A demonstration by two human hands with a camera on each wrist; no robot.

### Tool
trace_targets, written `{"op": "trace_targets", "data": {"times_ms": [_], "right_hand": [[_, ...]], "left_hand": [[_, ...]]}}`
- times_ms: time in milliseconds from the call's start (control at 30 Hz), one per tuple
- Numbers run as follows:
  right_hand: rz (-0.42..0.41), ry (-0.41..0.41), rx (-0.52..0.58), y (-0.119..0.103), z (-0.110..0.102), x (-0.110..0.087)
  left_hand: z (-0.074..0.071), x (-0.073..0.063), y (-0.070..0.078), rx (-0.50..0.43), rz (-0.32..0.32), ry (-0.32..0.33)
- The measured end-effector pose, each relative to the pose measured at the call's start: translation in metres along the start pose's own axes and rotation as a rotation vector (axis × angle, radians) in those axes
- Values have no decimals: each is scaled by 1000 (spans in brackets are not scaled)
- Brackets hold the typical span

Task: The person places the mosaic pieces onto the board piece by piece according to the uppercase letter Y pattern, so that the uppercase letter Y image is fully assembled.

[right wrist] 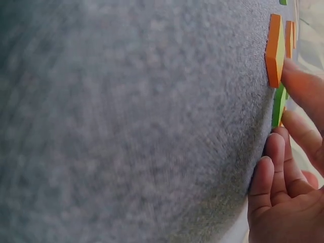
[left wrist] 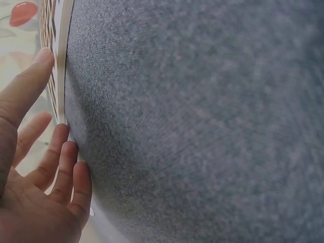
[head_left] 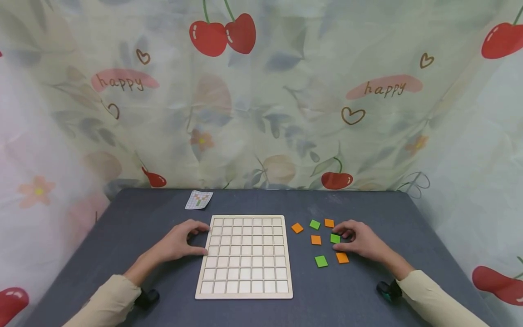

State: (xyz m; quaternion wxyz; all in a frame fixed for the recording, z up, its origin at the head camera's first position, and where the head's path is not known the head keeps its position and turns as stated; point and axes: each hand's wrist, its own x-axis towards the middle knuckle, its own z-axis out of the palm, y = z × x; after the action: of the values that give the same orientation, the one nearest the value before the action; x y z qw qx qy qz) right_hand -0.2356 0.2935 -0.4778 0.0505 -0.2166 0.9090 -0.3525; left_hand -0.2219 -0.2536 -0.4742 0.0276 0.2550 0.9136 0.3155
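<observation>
Partly hidden green tile [right wrist: 277,108]

The dark grey desk [head_left: 171,286], speckled and perhaps cloth-covered, bears a pale gridded board [head_left: 239,262] near its middle, a small printed card [head_left: 199,200] close to the far edge, and, right of the board, four orange tiles [head_left: 316,240] and three green tiles [head_left: 321,261].

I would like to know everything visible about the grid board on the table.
The grid board looks like pale wood, with a plain rim around seven rows of seven light cells, parted by thin darker lines. Every cell is bare. It lies flat on the dark table, and the left hand appears to touch its left edge.
</observation>
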Motion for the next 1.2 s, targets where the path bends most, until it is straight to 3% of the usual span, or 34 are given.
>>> {"op": "trace_targets", "data": {"times_ms": [400,867,1200], "right_hand": [[-29,-2,-11,-2,0,4],[-70,-20,-24,-1,-1,4],[-101,-20,90,-7,-2,4]], "left_hand": [[0,3,1,1,37,-9],[0,4,0,-5,19,-49],[1,6,-1,-9,13,-55]]}}
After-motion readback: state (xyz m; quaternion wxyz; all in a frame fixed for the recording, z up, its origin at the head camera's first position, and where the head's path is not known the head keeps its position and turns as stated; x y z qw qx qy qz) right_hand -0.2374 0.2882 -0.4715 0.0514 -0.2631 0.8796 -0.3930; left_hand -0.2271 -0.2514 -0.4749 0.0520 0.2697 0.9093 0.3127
